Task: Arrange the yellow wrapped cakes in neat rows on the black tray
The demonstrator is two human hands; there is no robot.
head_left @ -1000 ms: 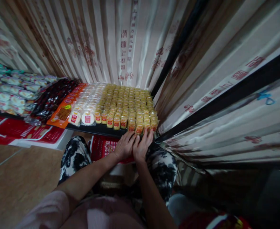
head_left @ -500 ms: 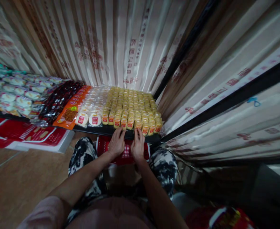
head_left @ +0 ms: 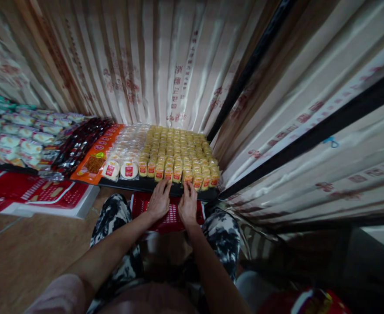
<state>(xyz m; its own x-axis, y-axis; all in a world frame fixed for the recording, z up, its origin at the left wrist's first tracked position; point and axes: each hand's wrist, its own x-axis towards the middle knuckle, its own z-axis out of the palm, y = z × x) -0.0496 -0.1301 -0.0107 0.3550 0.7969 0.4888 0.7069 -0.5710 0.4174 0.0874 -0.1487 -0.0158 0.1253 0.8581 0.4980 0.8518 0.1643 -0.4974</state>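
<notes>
Rows of small yellow snack packets (head_left: pixel 178 150) with red labels stand packed together on a low dark shelf (head_left: pixel 142 184). My left hand (head_left: pixel 160 200) is at the front row, fingers stretched forward, with its fingertips at the lower edge of the middle packets. Close by on the right, my right hand (head_left: pixel 188 204) also reaches forward, its fingertips against the base of a front packet. Neither hand visibly holds a packet. Below my hands, between my knees, lies a red printed bag (head_left: pixel 172 220), partly covered by them.
Left of the yellow rows are clear-wrapped white round cakes (head_left: pixel 129 170), an orange bag (head_left: pixel 90 165), dark wrapped packets (head_left: pixel 80 144) and white packets (head_left: pixel 10 141). Red-and-white packaging (head_left: pixel 48 192) lies on the floor. Pleated curtains (head_left: pixel 165 65) and a black pole (head_left: pixel 296 144) border the shelf.
The view has shifted slightly, so the shelf sits a little lower. Both hands stay at the front row, with their fingers a bit lower against the packets.
</notes>
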